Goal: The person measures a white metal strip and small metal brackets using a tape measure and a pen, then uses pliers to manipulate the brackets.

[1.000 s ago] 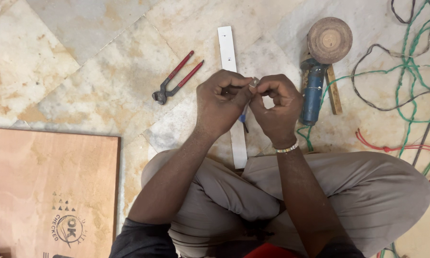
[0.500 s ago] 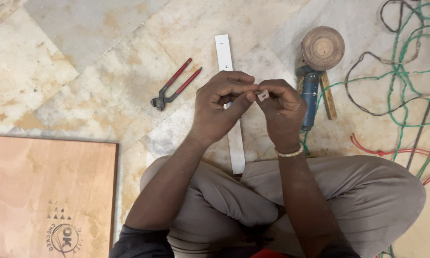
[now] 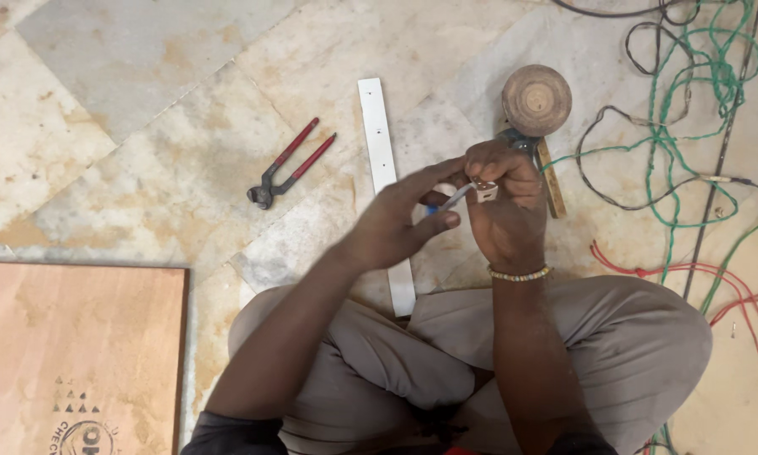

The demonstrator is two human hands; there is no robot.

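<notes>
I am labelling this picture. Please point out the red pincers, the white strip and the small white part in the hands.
red pincers (image 3: pixel 288 164), head view, on the red handles.
white strip (image 3: pixel 377 135), head view, upper bare part.
small white part (image 3: pixel 483 190), head view, its body in the right hand (image 3: pixel 504 211).

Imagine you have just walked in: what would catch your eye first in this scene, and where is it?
At centre, the left hand and right hand work together on a small white fitting above the crossed legs. Red-handled pincers lie on the marble floor to the left, and tangled green and red wires sprawl at right.
</notes>
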